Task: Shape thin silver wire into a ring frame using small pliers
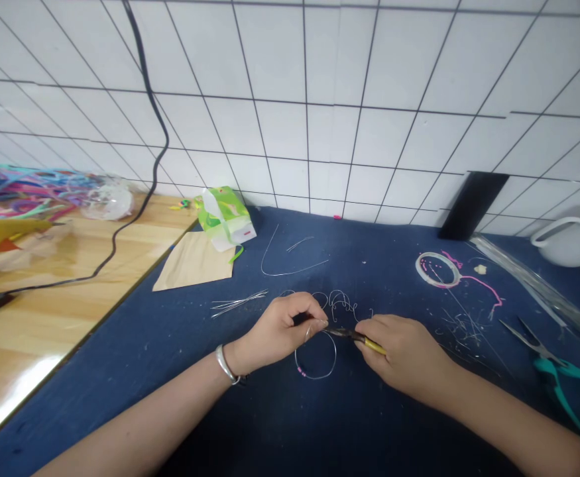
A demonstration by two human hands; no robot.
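Observation:
My left hand [284, 326] pinches a thin silver wire ring [336, 358] near its top. Small pink beads [301, 372] sit low on the left side of the ring, which hangs below my fingers. My right hand [400, 348] is wrapped round long-nose pliers [375, 345] with yellow handles. Their dark jaws point left and reach to the fingertips of my left hand; whether they grip the wire is too small to tell. Just behind both hands lie curled loops of wire [339, 301].
Straight wire pieces [238, 303] lie left of my hands, a bent wire [290, 273] beyond. At right are teal-handled pliers [558, 364], wire scraps [463, 331], a white ring dish [437, 269] with pink beads and a white pitcher [571, 242]. A green tissue pack [226, 215] and yellow glue gun [1, 242] stand left.

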